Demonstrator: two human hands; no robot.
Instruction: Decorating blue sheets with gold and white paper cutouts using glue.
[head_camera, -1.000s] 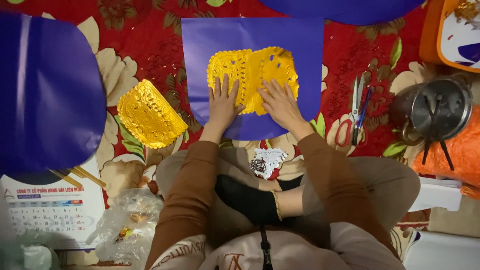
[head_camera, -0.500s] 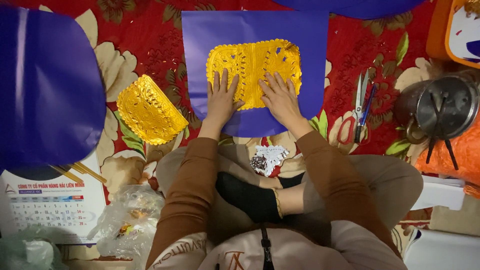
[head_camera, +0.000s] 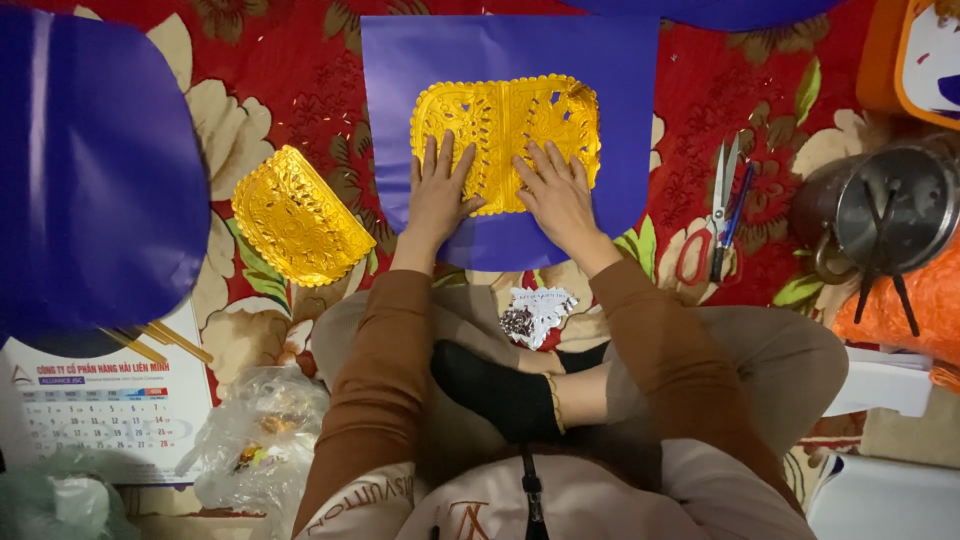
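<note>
My left hand (head_camera: 437, 196) and right hand (head_camera: 556, 194), fingers spread flat, holding nothing, press gold cutout (head_camera: 505, 135) on purple sheet (head_camera: 630, 120) (scissors (head_camera: 722, 212) nearby, seemingly closed).

Both hands flat on gold paper cutout (head_camera: 505, 140)

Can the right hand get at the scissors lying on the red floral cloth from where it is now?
Probably yes. The right hand rests flat on the gold cutout, and the scissors lie off to its right on the cloth with nothing between them.
</note>
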